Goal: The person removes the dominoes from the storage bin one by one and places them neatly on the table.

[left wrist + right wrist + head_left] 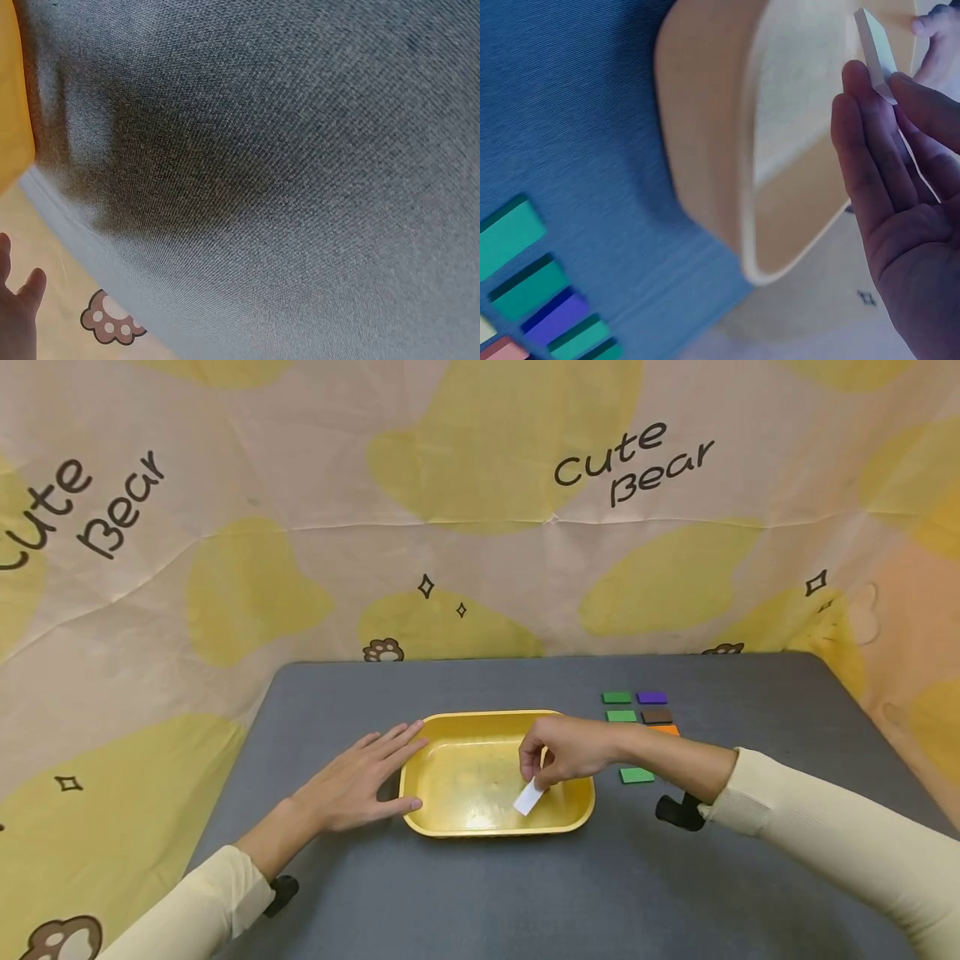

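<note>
Your right hand (572, 750) pinches the white tile (528, 797) by its top edge over the tray (420, 760); it looks light, stiff, thin. Left hand (352, 785) lies flat against the tray's left rim, gripping nothing.

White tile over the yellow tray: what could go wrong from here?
1. The right hand pinches the white tile only at its top end with the fingertips; it could slip and drop tilted, or land against the wall.
2. The left hand lies flat against the yellow tray, not gripping it; a knock could slide the tray.
3. The right forearm lies across the coloured tiles and might drag one.
</note>
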A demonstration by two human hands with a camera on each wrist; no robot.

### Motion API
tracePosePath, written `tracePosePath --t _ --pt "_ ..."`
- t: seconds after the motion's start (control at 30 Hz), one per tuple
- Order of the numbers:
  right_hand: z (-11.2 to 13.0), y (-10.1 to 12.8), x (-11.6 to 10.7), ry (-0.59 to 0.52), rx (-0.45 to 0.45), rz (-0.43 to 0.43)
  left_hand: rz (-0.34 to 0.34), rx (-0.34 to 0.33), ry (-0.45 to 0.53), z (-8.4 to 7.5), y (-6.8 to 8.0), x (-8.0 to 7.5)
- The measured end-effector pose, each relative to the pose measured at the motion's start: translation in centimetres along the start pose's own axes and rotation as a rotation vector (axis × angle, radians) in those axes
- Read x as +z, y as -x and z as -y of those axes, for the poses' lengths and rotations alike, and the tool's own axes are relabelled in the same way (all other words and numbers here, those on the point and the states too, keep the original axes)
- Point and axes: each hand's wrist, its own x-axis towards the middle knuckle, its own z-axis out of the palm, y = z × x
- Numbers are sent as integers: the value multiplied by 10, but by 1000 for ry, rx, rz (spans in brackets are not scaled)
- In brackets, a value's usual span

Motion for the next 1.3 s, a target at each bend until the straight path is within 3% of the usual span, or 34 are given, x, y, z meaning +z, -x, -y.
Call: tracePosePath --t 0.23,0.6,0.83,1.07,1.3 --pt "-12 28 -5 -70 18 -157 -7 8 4 0 1 -1" --pt "-39 77 -5 -146 91 -333 1 -1 1 -1 1 -2" --pt "-58 103 -1 -179 182 -353 7 -9 2 -1 2 -2" --pt "-86 119 13 -120 106 -394 1 -1 3 0 2 -2" --pt "-107 131 31 -120 99 -407 2 9 0 -1 0 0"
